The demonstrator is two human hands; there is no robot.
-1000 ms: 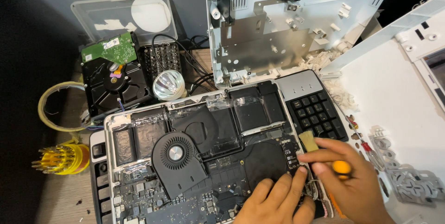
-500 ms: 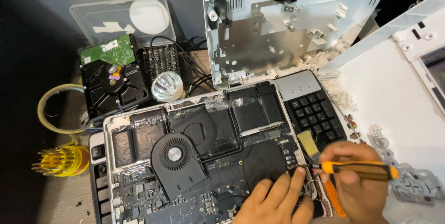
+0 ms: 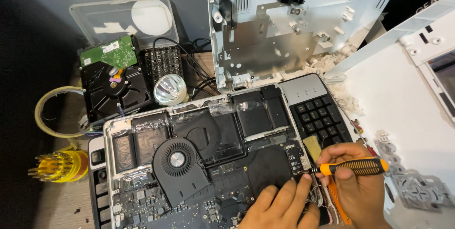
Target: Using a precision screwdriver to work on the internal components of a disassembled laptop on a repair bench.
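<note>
Laptop (image 3: 199, 162), lid-side down with bottom cover off, lies flat on the bench (image 3: 61, 210) so that its round black fan (image 3: 177, 160), boards and dark battery cells face up for access. Right hand (image 3: 355, 186) is closed around an orange-and-black screwdriver (image 3: 353, 166), held nearly level with the tip pointing left at the right edge of the open base; the tip's exact seat is too small to tell. Left hand (image 3: 279, 205) rests fingers spread on the dark panel just beside the tip, apparently steadying the case, holding nothing. Black keypad (image 3: 320, 115) sits just behind the hands. Yellow bit holder (image 3: 57, 166) stands at the far left. Hard drive (image 3: 113, 82) and reflector lamp (image 3: 169, 90) lie behind the laptop, white chassis (image 3: 284, 25) propped upright beyond.
</note>
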